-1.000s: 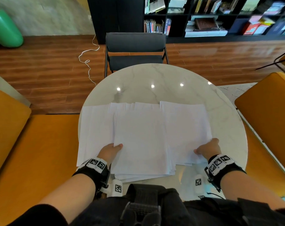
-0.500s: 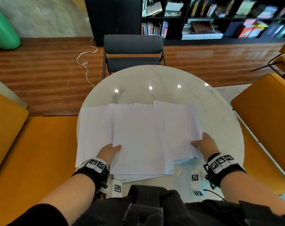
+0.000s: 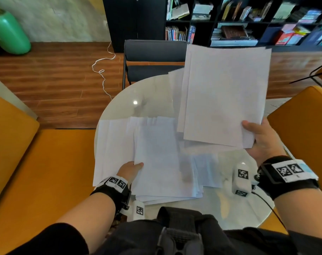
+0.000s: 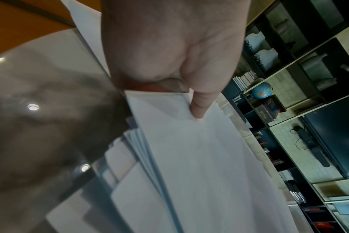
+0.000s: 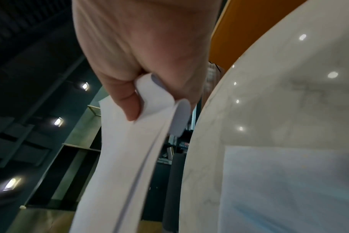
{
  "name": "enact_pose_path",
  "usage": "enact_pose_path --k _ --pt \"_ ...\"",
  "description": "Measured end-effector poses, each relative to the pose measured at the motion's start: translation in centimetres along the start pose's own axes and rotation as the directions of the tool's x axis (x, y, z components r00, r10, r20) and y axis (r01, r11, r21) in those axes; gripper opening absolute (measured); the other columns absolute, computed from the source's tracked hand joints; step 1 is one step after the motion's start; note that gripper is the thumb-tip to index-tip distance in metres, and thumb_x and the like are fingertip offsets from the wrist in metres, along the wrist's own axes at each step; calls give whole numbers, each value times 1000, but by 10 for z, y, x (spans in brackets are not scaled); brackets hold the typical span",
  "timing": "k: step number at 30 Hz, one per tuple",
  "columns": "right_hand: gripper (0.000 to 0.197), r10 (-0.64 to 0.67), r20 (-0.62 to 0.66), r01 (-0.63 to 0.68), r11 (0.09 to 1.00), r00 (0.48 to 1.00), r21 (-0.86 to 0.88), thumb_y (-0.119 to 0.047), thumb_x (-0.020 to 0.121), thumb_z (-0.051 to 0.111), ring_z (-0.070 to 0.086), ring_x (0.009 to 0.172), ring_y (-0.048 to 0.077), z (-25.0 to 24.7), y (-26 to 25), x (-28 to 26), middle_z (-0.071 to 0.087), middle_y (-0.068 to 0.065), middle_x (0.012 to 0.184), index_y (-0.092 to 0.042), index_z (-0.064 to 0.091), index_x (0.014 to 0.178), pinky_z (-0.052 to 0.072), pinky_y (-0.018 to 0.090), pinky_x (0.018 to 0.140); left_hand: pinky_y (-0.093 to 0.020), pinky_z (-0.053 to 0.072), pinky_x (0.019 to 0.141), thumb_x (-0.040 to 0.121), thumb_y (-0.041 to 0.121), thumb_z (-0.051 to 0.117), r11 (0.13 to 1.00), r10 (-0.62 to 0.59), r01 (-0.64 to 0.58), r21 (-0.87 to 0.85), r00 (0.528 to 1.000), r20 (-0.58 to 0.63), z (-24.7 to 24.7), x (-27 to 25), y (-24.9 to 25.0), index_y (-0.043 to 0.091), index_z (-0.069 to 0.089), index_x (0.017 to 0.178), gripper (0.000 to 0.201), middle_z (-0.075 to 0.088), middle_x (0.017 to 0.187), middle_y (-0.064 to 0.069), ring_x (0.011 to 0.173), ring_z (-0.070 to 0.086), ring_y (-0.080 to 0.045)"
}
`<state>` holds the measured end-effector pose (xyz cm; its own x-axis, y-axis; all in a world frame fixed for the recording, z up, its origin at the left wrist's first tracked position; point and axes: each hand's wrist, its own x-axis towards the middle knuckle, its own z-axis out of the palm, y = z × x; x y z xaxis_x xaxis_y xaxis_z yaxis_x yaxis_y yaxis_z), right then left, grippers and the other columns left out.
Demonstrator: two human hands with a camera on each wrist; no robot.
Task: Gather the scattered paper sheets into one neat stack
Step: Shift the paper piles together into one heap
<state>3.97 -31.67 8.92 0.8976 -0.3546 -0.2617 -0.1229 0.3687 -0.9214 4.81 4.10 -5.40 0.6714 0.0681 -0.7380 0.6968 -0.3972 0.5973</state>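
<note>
Several white paper sheets (image 3: 156,159) lie overlapped on the near half of a round white marble table (image 3: 152,94). My left hand (image 3: 129,171) grips the left edge of the top pile (image 4: 189,157), thumb on top and fingers hidden beneath. My right hand (image 3: 261,140) holds a second bundle of sheets (image 3: 222,96) lifted off the table at the right, pinched at its near right corner with the thumb on top. In the right wrist view that bundle (image 5: 125,157) curls at the pinched corner, and a sheet on the table (image 5: 289,189) shows below it.
A dark chair (image 3: 154,59) stands at the table's far side. Orange seats flank it, one at the left (image 3: 37,162) and one at the right (image 3: 302,122). A white cable (image 3: 103,70) lies on the wooden floor, and a black bookshelf (image 3: 230,21) lines the back wall.
My right hand has lifted its bundle of sheets off the table and raised it up and away. The left hand stays on the left edge of the pile.
</note>
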Motion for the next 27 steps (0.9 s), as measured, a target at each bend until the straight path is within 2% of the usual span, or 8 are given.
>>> enact_pose_path --k 3,6,8,13,16,20,24,27 --pt "55 89 56 -88 996 994 -28 10 85 48 63 107 36 8 23 4 63 17 125 -14 51 134 55 54 83 -43 41 109 90 39 56 1000 5 -5 -18 1000 4 0 -1 0 4 51 134 56 57 136 -14 122 55 -34" --pt "55 236 2 -231 955 972 -188 7 81 56 63 104 40 8 63 0 63 21 122 -7 47 133 56 54 79 -37 40 108 93 37 52 1000 16 -16 27 1000 9 1 -4 2 5 50 135 53 55 137 -14 124 53 -33" --pt "60 336 -18 -323 886 942 -333 0 70 65 62 105 45 2 92 -3 60 28 124 -2 48 128 51 63 85 -36 38 109 96 38 47 998 17 -17 59 1000 2 1 -3 2 4 47 137 53 52 141 -14 127 50 -32" --pt "75 366 -187 -390 628 912 -673 13 73 67 56 102 38 -6 130 -14 57 20 112 -6 35 138 49 47 90 -34 29 112 102 43 26 993 -24 28 111 999 -36 2 -7 9 2 38 143 60 41 150 -18 138 40 -31" --pt "89 352 -184 -352 508 918 -786 13 73 65 55 111 40 -7 135 -14 56 22 122 -14 27 148 47 47 98 -36 29 115 101 46 26 992 -42 47 113 998 -47 1 -9 12 0 38 143 63 41 149 -20 137 40 -32" --pt "89 398 -82 -252 396 914 -883 10 73 66 59 104 37 7 136 -17 58 16 108 -15 26 148 51 45 94 -37 31 114 98 51 27 988 -44 47 145 999 -22 1 -5 9 1 36 144 68 42 149 -17 135 42 -32" --pt "91 496 14 -193 364 868 -911 4 71 76 60 76 25 25 144 -26 55 10 93 -16 28 146 53 31 61 -41 38 111 89 56 49 998 10 -11 62 1000 14 0 -5 4 4 41 142 75 49 144 -14 130 49 -32" --pt "84 457 47 -125 337 888 -933 -6 69 81 60 82 22 27 150 -23 58 15 106 -13 39 141 52 28 68 -40 44 106 88 43 60 998 56 -57 34 998 17 0 -7 2 5 48 134 61 56 136 -12 122 55 -31"
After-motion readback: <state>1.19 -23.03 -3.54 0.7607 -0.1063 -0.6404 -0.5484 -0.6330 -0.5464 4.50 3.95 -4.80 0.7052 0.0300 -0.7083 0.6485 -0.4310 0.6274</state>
